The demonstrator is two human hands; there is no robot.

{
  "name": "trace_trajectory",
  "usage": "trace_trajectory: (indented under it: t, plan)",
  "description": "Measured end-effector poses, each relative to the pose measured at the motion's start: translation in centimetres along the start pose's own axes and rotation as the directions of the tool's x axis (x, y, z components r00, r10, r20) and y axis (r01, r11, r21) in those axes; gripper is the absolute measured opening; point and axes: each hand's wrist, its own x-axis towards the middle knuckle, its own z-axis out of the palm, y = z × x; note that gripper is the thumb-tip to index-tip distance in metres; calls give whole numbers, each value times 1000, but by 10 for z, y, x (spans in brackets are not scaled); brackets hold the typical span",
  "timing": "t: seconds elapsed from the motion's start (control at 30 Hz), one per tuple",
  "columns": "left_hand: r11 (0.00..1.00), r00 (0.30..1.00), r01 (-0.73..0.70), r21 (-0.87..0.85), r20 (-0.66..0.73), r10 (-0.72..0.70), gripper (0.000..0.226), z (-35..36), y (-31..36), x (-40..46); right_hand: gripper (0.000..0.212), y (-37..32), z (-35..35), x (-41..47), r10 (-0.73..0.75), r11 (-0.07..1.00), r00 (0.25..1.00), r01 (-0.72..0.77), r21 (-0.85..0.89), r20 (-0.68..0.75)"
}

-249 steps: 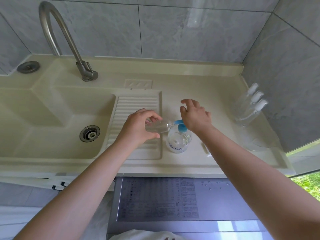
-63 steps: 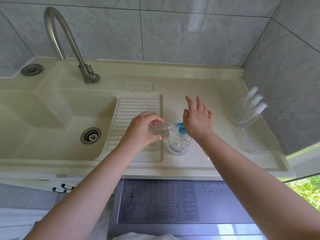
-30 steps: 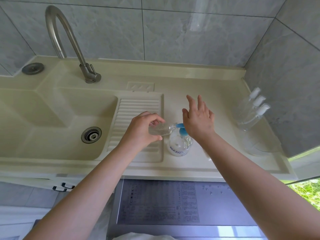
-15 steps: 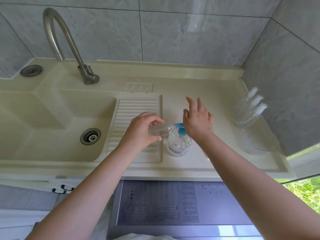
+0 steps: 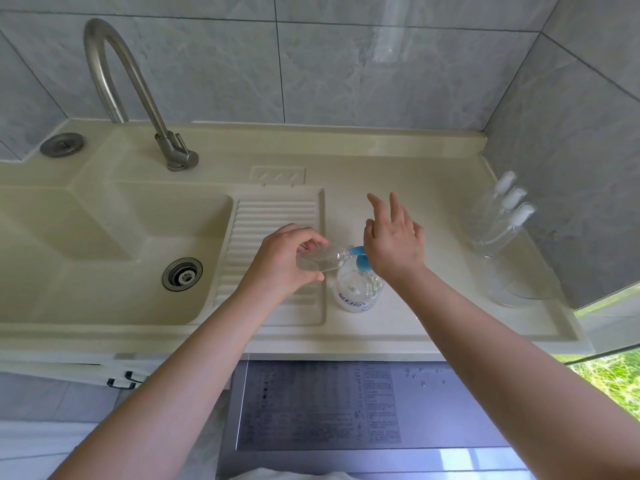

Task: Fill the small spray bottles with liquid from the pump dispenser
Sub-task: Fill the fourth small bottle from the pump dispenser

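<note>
A clear pump dispenser with a blue pump head stands on the cream counter beside the ribbed drainboard. My left hand grips a small clear spray bottle, tilted on its side, its open neck against the blue nozzle. My right hand rests its palm on the pump head with the fingers straight and spread. Three more small spray bottles with white tops lean in a clear holder at the right wall.
A sink basin with a drain lies to the left, under a curved steel tap. A clear cup stands near the right wall. Grey tiled walls close the back and right. A grey appliance top sits below the counter edge.
Little has changed; both hands stay at the dispenser, the left holding the small bottle at the nozzle. The right hand's fingers have gone from curled over the pump to straight.
</note>
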Motion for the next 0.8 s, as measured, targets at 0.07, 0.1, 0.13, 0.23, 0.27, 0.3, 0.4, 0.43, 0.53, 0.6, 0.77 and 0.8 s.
trace_trajectory:
  t: [0.07,0.1,0.13,0.23,0.27,0.3,0.4,0.43,0.53,0.6,0.77,0.8]
  plan:
    - [1000,1000,0,2,2,0,54,0,1,1,51,0,1,1,-3,1000,1000,2,-28,-9]
    - [1000,1000,-2,6,3,2,54,1,2,1,51,0,1,0,2,1000,1000,-2,-30,-3]
    - [1000,1000,-2,10,3,2,54,1,2,1,51,-1,1,1,5,1000,1000,-5,-26,3]
    - [1000,1000,-6,14,3,5,54,1,1,0,51,-2,-1,1,24,1000,1000,-24,6,13]
    - [1000,1000,-8,12,3,7,54,1,1,0,52,-2,-3,1,32,999,999,-32,21,18]
    - [1000,1000,-9,9,3,9,54,1,1,0,52,-2,-4,1,38,999,999,-39,31,23]
    - [1000,1000,-7,14,4,7,54,2,1,0,51,-1,-2,1,27,999,999,-27,23,23]
    - [1000,1000,-2,14,4,2,54,3,1,0,50,-1,0,0,17,1000,1000,-17,20,12]
    - [1000,1000,2,26,2,-2,54,4,2,0,50,0,1,-1,29,998,999,-29,48,14]
    - [999,1000,4,32,5,-4,54,3,2,0,49,1,1,-1,58,994,998,-60,89,32]
    - [1000,1000,13,9,-2,-13,54,0,2,0,51,-1,-5,2,70,992,996,-75,106,49]
    - [1000,1000,13,7,-4,-13,54,0,1,1,51,-1,-4,2,55,995,997,-59,81,48]
